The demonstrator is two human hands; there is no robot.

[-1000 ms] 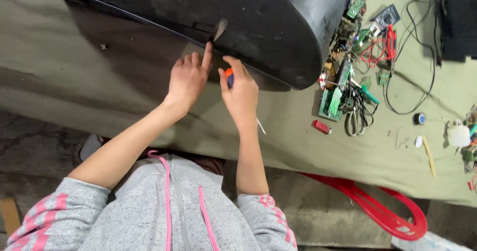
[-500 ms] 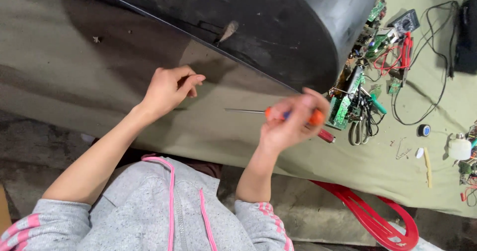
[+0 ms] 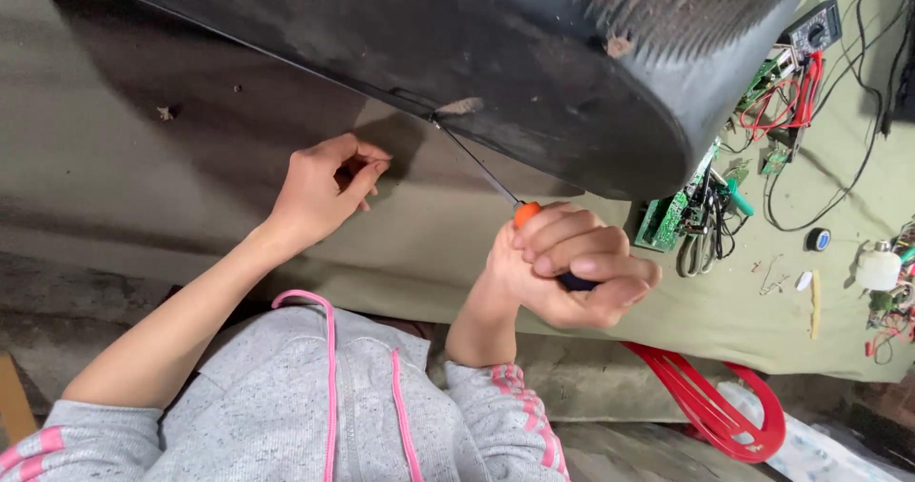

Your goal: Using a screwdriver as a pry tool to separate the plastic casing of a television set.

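Note:
My right hand (image 3: 567, 267) is clenched round the orange and dark handle of a screwdriver (image 3: 523, 213). Its thin metal shaft runs up and left, and the tip sits at a small notch in the lower edge of a large black plastic casing (image 3: 534, 53). That casing lies across the olive cloth (image 3: 143, 186) covering the work surface. My left hand (image 3: 329, 188) hovers over the cloth to the left of the notch, fingers loosely curled with fingertips pinched together; whether it holds something small I cannot tell.
Right of the casing lie green circuit boards (image 3: 672, 217), a multimeter (image 3: 812, 28) with red leads, black cables and small parts. A red plastic object (image 3: 720, 401) sits below the table edge. My grey and pink sleeves fill the bottom.
My right hand has swung the screwdriver from pointing left over the cloth to pointing up-left, with its tip now at the casing's edge. The left hand stayed beside the notch.

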